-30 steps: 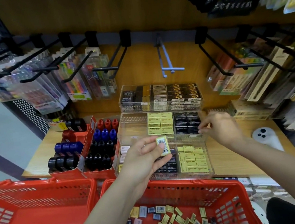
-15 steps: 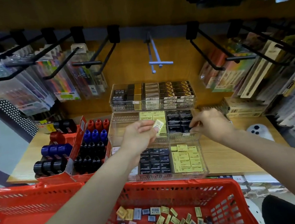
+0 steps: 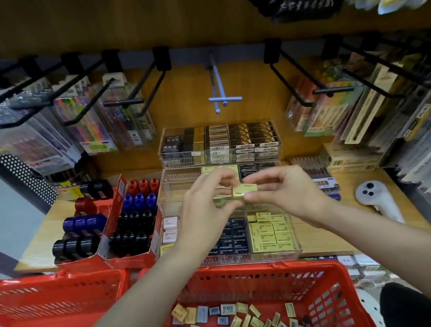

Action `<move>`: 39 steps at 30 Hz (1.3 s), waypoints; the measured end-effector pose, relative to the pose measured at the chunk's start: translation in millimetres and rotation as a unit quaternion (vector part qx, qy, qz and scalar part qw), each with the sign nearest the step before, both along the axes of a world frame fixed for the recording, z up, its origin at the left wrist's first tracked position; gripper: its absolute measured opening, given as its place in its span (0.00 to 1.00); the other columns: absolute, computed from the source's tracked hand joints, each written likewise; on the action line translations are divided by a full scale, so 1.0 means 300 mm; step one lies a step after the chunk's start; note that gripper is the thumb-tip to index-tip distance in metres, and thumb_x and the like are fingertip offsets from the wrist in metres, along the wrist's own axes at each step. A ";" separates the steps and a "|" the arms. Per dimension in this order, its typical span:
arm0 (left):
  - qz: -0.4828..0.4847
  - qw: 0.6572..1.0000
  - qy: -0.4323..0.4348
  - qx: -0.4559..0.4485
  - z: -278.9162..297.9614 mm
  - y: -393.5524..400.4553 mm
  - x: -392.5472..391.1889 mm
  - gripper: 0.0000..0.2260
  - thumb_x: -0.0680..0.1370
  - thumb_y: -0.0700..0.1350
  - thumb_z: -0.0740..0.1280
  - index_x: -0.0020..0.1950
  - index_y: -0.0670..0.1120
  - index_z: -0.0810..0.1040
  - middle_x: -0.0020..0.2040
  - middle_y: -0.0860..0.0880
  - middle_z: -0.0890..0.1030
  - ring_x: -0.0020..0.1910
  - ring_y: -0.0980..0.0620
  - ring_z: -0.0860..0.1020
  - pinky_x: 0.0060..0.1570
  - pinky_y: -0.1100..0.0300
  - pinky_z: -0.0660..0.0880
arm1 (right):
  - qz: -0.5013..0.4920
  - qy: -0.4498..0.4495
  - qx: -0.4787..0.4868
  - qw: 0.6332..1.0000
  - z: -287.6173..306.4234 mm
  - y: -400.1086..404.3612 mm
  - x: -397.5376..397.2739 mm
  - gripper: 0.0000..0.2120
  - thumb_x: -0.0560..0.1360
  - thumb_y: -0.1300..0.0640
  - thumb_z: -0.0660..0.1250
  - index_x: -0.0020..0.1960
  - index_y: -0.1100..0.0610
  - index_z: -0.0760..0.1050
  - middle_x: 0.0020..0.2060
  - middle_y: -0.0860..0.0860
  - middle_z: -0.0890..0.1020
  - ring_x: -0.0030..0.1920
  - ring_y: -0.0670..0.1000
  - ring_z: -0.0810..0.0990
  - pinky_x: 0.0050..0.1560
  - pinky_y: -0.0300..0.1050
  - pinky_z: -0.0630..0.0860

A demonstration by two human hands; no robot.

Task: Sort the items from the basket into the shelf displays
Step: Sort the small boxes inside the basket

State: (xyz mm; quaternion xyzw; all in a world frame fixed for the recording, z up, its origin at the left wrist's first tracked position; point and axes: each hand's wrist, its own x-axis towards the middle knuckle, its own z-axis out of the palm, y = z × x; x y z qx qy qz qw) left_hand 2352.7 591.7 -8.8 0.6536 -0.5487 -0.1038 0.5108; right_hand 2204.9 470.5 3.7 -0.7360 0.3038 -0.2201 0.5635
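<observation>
A small yellow eraser box [image 3: 245, 191] is held above the middle tier of the clear acrylic display [image 3: 169, 196]. My left hand [image 3: 206, 208] and my right hand [image 3: 286, 192] both pinch it, fingertips meeting over the tier. Behind my hands lie rows of yellow boxes [image 3: 219, 169] and black boxes [image 3: 258, 167]. The front tier holds black boxes [image 3: 234, 238] and yellow boxes [image 3: 272, 233]. Below, the red basket [image 3: 250, 276] contains several loose yellow, grey, pink and black eraser boxes [image 3: 244, 322].
A second red basket [image 3: 51, 314] sits at the left. A red carton of black, blue and red sharpeners [image 3: 124, 223] stands left of the display. A white controller [image 3: 376, 198] lies on the shelf at right. Black hooks with pen packs [image 3: 89, 119] overhang the shelf.
My left hand carried the yellow box from above the basket up to the middle tier. My right hand moved left from the black boxes and now also pinches the box.
</observation>
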 end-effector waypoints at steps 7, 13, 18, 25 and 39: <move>-0.043 0.994 0.071 0.071 -0.007 -0.005 0.029 0.25 0.71 0.39 0.77 0.67 0.49 0.77 0.55 0.62 0.75 0.55 0.67 0.76 0.50 0.73 0.76 | -0.026 -0.038 -0.007 0.999 -0.003 0.008 0.017 0.20 0.56 0.56 0.81 0.47 0.54 0.82 0.45 0.48 0.86 0.47 0.49 0.86 0.47 0.42 0.83; 0.045 0.992 0.004 0.115 -0.038 -0.035 0.077 0.16 0.74 0.41 0.74 0.62 0.48 0.81 0.55 0.57 0.76 0.56 0.56 0.76 0.57 0.68 0.74 | -0.087 0.003 -0.050 0.995 -0.023 -0.019 0.050 0.11 0.69 0.57 0.78 0.50 0.52 0.82 0.45 0.45 0.85 0.43 0.43 0.85 0.42 0.35 0.80; 0.089 0.961 -0.015 0.263 -0.071 -0.072 0.144 0.16 0.76 0.44 0.72 0.64 0.48 0.79 0.62 0.51 0.74 0.65 0.48 0.70 0.69 0.47 0.67 | -0.177 0.128 -0.193 0.957 -0.079 -0.106 -0.039 0.06 0.76 0.57 0.71 0.45 0.46 0.79 0.42 0.39 0.82 0.43 0.37 0.79 0.39 0.25 0.72; 0.090 0.957 0.006 0.276 -0.073 -0.112 0.165 0.12 0.77 0.40 0.70 0.58 0.52 0.81 0.64 0.52 0.71 0.61 0.52 0.71 0.59 0.64 0.72 | -0.036 0.301 -0.395 0.867 -0.151 -0.086 -0.121 0.12 0.79 0.53 0.64 0.61 0.50 0.80 0.58 0.45 0.80 0.62 0.49 0.72 0.63 0.49 0.68; 0.118 0.975 0.008 0.190 -0.087 -0.126 0.189 0.08 0.70 0.42 0.79 0.44 0.50 0.83 0.50 0.51 0.83 0.46 0.55 0.81 0.52 0.60 0.80 | -0.028 0.267 -0.387 0.882 -0.163 -0.055 -0.039 0.15 0.81 0.49 0.61 0.64 0.50 0.77 0.63 0.44 0.75 0.64 0.47 0.73 0.66 0.55 0.66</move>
